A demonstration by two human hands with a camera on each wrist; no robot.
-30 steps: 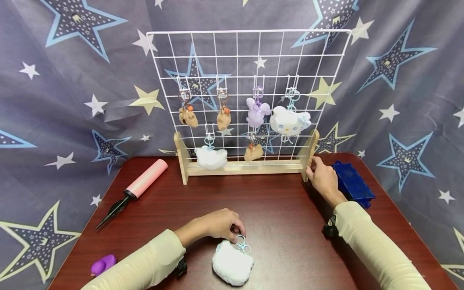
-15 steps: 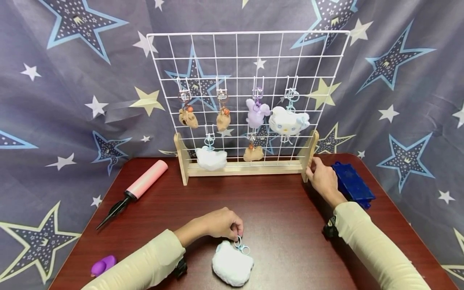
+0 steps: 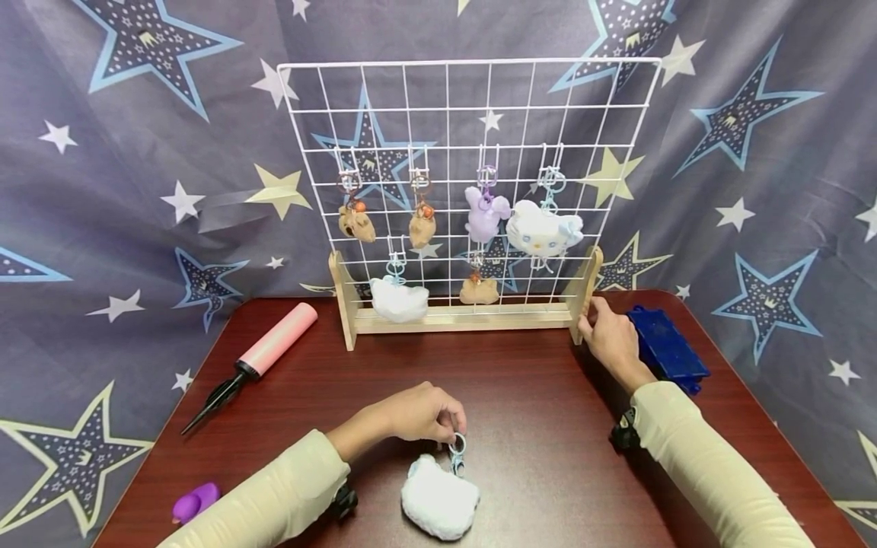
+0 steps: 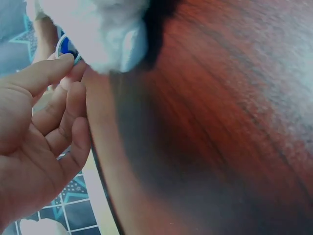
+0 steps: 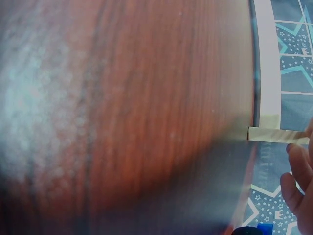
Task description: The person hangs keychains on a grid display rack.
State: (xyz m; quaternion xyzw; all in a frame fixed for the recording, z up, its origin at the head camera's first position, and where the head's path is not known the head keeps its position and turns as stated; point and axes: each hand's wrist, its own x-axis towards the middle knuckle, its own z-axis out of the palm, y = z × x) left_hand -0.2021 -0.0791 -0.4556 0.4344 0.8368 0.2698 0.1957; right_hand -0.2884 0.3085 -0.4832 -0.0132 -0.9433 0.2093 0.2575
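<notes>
In the head view, a white plush keychain (image 3: 438,501) lies on the table with its light-blue ring and clasp (image 3: 457,461) raised above it. My left hand (image 3: 419,412) pinches that ring between thumb and forefinger. The left wrist view shows the pinch on the ring (image 4: 58,48) beside the white fur (image 4: 105,32); the other fingers are loosely bent. At the right end of the white grid rack (image 3: 448,181), my right hand (image 3: 612,340) grips the wooden side foot (image 3: 588,285). Its fingers (image 5: 298,164) are only partly visible in the right wrist view.
Several plush keychains hang on the rack's hooks, including a white cat (image 3: 543,230) and a lilac one (image 3: 486,215). A pink hand pump (image 3: 279,337) lies left, a purple duck (image 3: 196,502) front left, and a blue case (image 3: 666,346) right of the rack.
My left hand has risen slightly, pulling the ring and clasp from a slant to nearly upright. The white plush on the table and my right hand stay where they were.
</notes>
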